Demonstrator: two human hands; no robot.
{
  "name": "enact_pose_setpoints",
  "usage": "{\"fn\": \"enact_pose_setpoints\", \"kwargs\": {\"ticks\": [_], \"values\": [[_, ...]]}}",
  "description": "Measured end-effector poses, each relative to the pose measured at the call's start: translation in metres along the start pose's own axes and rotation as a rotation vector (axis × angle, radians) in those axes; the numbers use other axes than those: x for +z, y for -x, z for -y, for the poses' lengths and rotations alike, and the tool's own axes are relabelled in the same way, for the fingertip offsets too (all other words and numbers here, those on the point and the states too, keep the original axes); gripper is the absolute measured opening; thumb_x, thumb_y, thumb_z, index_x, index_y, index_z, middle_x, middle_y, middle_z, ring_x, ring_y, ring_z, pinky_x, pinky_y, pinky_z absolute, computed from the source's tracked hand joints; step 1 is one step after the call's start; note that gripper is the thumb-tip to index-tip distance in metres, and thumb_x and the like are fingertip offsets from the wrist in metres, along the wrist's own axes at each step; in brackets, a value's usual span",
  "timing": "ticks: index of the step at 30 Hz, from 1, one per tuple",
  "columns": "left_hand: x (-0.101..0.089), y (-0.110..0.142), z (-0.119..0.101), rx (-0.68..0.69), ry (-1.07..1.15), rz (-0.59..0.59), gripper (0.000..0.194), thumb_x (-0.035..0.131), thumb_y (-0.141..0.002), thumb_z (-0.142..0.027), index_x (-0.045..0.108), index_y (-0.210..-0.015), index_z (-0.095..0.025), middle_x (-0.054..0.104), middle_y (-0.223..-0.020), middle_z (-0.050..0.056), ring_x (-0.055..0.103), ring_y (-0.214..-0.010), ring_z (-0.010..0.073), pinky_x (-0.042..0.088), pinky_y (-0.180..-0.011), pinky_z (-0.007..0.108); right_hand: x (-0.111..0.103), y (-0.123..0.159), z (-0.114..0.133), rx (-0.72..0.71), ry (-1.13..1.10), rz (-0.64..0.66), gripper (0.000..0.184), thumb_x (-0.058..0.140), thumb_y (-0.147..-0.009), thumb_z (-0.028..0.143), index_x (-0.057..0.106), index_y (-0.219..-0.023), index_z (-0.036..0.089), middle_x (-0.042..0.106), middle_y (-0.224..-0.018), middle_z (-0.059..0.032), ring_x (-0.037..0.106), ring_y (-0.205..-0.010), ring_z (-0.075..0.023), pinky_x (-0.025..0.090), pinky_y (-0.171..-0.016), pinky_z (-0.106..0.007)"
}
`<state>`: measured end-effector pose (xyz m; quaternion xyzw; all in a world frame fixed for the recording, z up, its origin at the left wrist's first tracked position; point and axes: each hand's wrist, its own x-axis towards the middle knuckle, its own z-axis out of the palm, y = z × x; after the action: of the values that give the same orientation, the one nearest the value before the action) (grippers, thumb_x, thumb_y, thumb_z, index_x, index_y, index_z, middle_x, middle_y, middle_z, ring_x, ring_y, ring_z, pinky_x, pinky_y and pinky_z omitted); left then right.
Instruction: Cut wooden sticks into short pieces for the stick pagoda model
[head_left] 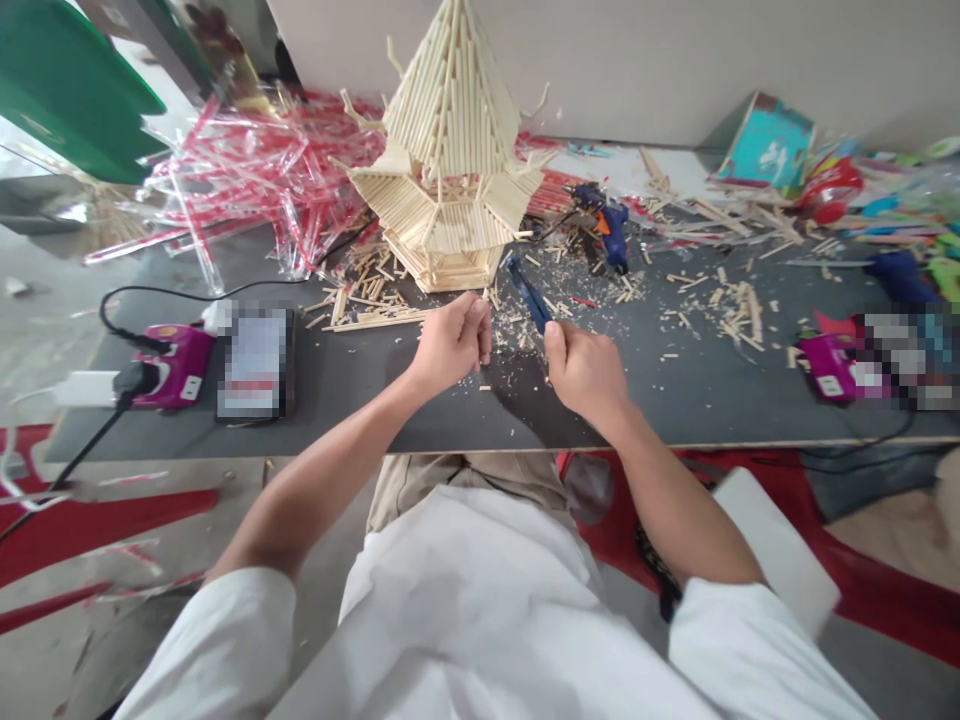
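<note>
Pagoda model (463, 225), one, of pale wooden sticks: upright at the back of the dark tabletop (360, 400), beyond the hands; pointed roof above, flared eaves and a many-sided base below.

Left hand (454, 338), one: closed, fingers curled, just in front of the model's base. A short stick (486, 296) shows its end beside the fingers; whether it is pinched cannot be told.

Right hand (586, 368), one: wrapped around the handles of blue pliers (531, 297), their head pointing away from the person and slightly left, near the model's base.

Loose sticks (375, 322), many: to the left of the model's base and in front of it.

Stick scraps (739, 315), many: scattered to the right of the pliers.

Glue gun (615, 238), one, blue with an orange part: right of the model, among scraps.

Plastic wrappers (262, 185), red and clear, a heap: behind and left of the model.

Phone (255, 362), one, screen blurred: left on the tabletop, just beside a purple power socket (176, 368) with plugs in it.
</note>
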<state>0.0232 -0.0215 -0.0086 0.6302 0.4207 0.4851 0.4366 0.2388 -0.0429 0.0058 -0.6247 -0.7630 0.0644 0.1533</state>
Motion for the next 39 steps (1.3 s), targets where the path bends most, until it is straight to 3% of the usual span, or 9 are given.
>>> {"fn": "enact_pose_setpoints", "kwargs": {"ticks": [4,8,13,18,22,24,27,31,39], "values": [[-0.016,-0.003,-0.007,-0.046,0.036,0.185,0.045,0.045,-0.11,-0.056,0.059,-0.084,-0.022,0.066,-0.066,0.003,0.065,-0.05,0.013,0.049,-0.045,0.023,-0.003,0.004,-0.019,0.066,0.133,0.02,0.06,0.029,-0.112,0.056,0.068,-0.09,0.015,0.075,-0.088,-0.0195,0.065,-0.073,-0.0277,0.023,-0.064,-0.037],[-0.046,-0.004,-0.021,0.04,-0.355,0.207,0.029,0.055,-0.106,-0.034,0.074,-0.09,-0.02,0.074,-0.077,0.004,0.066,-0.059,0.0133,0.051,-0.056,0.024,-0.002,0.011,-0.044,0.154,0.274,-0.042,0.059,0.037,-0.109,0.059,0.07,-0.097,0.012,0.074,-0.095,-0.0204,0.066,-0.078,-0.0294,0.028,-0.065,-0.036],[-0.076,0.013,-0.022,0.154,-0.736,0.185,0.024,0.062,-0.102,-0.037,0.079,-0.09,-0.023,0.076,-0.084,0.007,0.069,-0.077,0.0209,0.053,-0.076,0.03,0.002,0.016,-0.076,0.156,0.378,-0.127,0.068,0.035,-0.108,0.064,0.07,-0.112,0.006,0.07,-0.107,-0.0258,0.066,-0.1,-0.037,0.042,-0.077,-0.04],[-0.064,0.035,-0.015,0.01,-0.989,0.289,0.032,0.054,-0.107,-0.042,0.078,-0.101,-0.021,0.076,-0.098,0.01,0.072,-0.085,0.0242,0.051,-0.076,0.033,0.009,0.018,-0.085,0.16,0.391,-0.122,0.073,0.035,-0.107,0.066,0.066,-0.124,0.002,0.066,-0.113,-0.029,0.061,-0.109,-0.0403,0.046,-0.087,-0.046],[-0.058,0.036,-0.019,-0.064,-1.034,0.327,0.029,0.057,-0.106,-0.04,0.075,-0.114,-0.019,0.077,-0.11,0.01,0.073,-0.09,0.025,0.051,-0.078,0.034,0.013,0.018,-0.084,0.157,0.402,-0.135,0.074,0.034,-0.107,0.066,0.066,-0.125,0.002,0.066,-0.112,-0.028,0.061,-0.108,-0.0408,0.048,-0.087,-0.047],[-0.065,0.033,-0.024,-0.06,-0.982,0.303,0.028,0.057,-0.105,-0.038,0.074,-0.12,-0.02,0.078,-0.115,0.009,0.074,-0.095,0.0245,0.052,-0.083,0.034,0.013,0.019,-0.085,0.152,0.402,-0.139,0.074,0.033,-0.107,0.066,0.066,-0.124,0.002,0.066,-0.113,-0.028,0.061,-0.108,-0.0411,0.048,-0.088,-0.048],[-0.083,0.026,-0.034,-0.017,-0.971,0.175,0.034,0.044,-0.108,-0.028,0.076,-0.115,-0.02,0.079,-0.113,0.008,0.073,-0.103,0.0237,0.053,-0.093,0.035,0.013,0.019,-0.085,0.15,0.388,-0.144,0.074,0.032,-0.107,0.066,0.066,-0.124,0.002,0.066,-0.113,-0.0282,0.061,-0.108,-0.0418,0.049,-0.089,-0.049],[-0.092,0.016,-0.038,-0.077,-1.126,0.121,0.032,0.049,-0.104,-0.029,0.079,-0.109,-0.021,0.078,-0.111,0.01,0.072,-0.096,0.0248,0.053,-0.085,0.035,0.013,0.02,-0.084,0.157,0.362,-0.146,0.075,0.032,-0.107,0.066,0.066,-0.124,0.002,0.066,-0.113,-0.0285,0.061,-0.109,-0.0428,0.049,-0.091,-0.05],[-0.064,0.001,-0.023,-0.123,-1.238,0.233,0.024,0.058,-0.102,-0.029,0.08,-0.103,-0.019,0.078,-0.106,0.011,0.074,-0.093,0.0274,0.05,-0.075,0.036,0.012,0.019,-0.083,0.16,0.353,-0.137,0.075,0.035,-0.106,0.067,0.066,-0.124,0.001,0.066,-0.113,-0.0289,0.06,-0.109,-0.0431,0.049,-0.091,-0.051]]}}
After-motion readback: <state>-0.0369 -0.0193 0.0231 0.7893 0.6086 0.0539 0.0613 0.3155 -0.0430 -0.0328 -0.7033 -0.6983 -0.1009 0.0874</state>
